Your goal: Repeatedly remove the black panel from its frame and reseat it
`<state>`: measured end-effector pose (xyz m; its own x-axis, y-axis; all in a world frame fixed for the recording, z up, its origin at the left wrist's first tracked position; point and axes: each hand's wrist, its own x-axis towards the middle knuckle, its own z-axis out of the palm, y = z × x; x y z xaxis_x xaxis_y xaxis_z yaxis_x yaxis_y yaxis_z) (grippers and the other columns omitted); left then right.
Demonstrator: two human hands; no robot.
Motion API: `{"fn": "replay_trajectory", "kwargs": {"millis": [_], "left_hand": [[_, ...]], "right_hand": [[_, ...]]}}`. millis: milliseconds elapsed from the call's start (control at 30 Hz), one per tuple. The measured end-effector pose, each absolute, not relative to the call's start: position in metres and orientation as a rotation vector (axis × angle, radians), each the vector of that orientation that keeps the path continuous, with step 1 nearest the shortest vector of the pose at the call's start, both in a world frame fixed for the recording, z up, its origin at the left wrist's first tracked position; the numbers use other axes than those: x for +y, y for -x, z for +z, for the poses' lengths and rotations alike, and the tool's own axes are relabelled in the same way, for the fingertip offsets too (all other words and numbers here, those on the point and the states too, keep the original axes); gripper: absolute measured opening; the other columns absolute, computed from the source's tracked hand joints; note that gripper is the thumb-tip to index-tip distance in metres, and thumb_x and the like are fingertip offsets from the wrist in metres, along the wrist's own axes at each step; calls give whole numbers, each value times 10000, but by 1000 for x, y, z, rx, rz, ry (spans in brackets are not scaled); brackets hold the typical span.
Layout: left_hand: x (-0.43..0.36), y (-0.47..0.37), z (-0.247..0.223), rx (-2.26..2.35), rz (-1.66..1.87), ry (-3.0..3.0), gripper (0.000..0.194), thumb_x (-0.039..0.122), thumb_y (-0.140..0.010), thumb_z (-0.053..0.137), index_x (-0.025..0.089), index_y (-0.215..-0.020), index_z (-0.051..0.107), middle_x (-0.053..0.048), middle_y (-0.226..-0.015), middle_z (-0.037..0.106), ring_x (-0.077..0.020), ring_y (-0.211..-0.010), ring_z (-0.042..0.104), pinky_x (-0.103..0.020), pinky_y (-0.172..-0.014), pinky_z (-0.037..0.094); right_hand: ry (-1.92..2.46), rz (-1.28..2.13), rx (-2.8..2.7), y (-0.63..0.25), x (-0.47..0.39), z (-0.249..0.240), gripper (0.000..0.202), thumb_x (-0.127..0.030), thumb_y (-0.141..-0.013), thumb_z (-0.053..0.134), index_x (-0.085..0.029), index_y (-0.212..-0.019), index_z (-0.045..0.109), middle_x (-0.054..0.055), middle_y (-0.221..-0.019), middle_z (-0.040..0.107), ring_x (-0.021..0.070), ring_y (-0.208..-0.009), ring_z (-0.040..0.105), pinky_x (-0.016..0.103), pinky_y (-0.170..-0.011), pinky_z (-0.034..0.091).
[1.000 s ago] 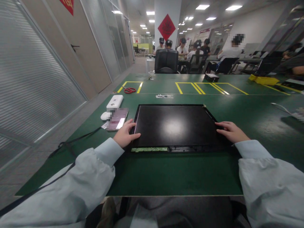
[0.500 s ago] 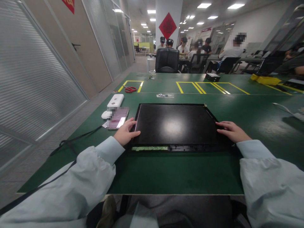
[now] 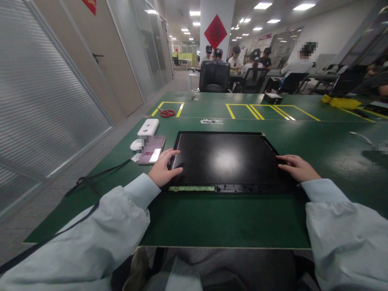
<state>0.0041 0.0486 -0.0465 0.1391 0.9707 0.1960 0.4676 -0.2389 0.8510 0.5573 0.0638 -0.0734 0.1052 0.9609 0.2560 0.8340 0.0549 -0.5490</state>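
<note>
In the head view, a black LCD display panel [image 3: 224,157] lies flat in a dark frame on the green table. A thin green circuit board strip [image 3: 191,188] runs along the left part of its near edge. At the panel's left edge is my left hand [image 3: 163,167], open, with thumb and fingers spread over the border. My right hand [image 3: 298,167] rests by the right edge, its fingers stretched out and the fingertips at the border. Whether the fingertips press on the panel or only hover there is hard to tell.
A phone [image 3: 151,149], a white mouse [image 3: 135,145] and a white power bank [image 3: 148,127] lie to the left. Farther back are red scissors [image 3: 167,113], small metallic pieces [image 3: 211,121] and a black box [image 3: 272,98]. A white cable [image 3: 360,137] lies right. People sit beyond.
My left hand has shifted slightly right, its fingers spreading farther over the panel's left border. My right hand and the panel look almost unmoved.
</note>
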Motion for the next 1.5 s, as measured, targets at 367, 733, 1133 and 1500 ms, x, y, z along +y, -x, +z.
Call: {"fn": "replay_trajectory", "kwargs": {"millis": [367, 733, 1133, 1500], "left_hand": [[26, -14, -31, 1055, 690, -2351, 769, 605, -759, 820, 290, -1442, 665, -131, -1671, 460, -447, -1573, 312, -645, -1296, 69], [26, -14, -39, 959, 503, -2480, 835, 588, -743, 858, 297, -1490, 628, -135, -1694, 412, -418, -1548, 392, -568, -1289, 249], [27, -14, -31, 941, 235, -2750, 830, 636, -903, 687, 240, -1603, 479, -177, -1739, 286, -403, -1580, 334, -592, -1261, 308], [25, -14, -31, 948, 263, -2747, 821, 626, -902, 695, 220, -1589, 500, -197, -1725, 313, -401, -1572, 355, -593, -1254, 325]], "right_hand": [[1821, 298, -1769, -560, 63, -74, 445, -515, -703, 686, -251, -1036, 819, 130, -1099, 685, 263, -814, 637, 541, -914, 580], [1829, 301, -1773, -556, 60, -69, 529, -489, -715, 675, -257, -1171, 808, 113, -1031, 670, 255, -787, 641, 520, -900, 597], [1863, 303, -1786, -554, 59, -69, 576, -596, -780, 609, -308, -1243, 796, 127, -1098, 677, 290, -884, 681, 519, -946, 604], [1889, 319, -1891, -560, 61, -73, 459, -511, -792, 640, -296, -1137, 853, 147, -1285, 632, 390, -1313, 607, 525, -1202, 445]]}}
